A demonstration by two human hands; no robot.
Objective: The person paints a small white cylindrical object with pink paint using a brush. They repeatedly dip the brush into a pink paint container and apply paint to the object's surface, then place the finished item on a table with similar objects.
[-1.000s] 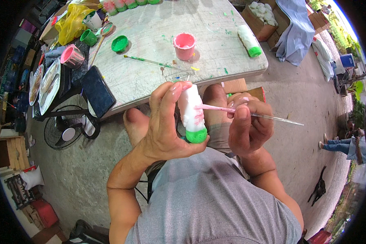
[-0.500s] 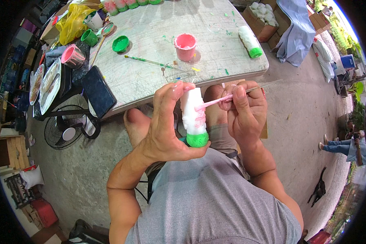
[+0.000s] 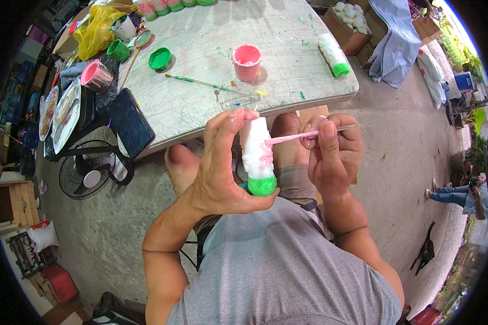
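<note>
Pink pot point(image 3: 246, 66) stands on worktop point(image 3: 211, 38); serves as landmark. Candle point(image 3: 258, 142): white, green base, pink strokes on side; held in air on person's side of pink pot. Left hand point(image 3: 214, 176): fingers grip candle end to end, thumb at green base. Right hand point(image 3: 335, 154): fingers pinch brush point(image 3: 291, 138), tip against candle side. Green pot point(image 3: 160, 58): left of pink pot. Second candle point(image 3: 333, 56): right of pink pot.
</note>
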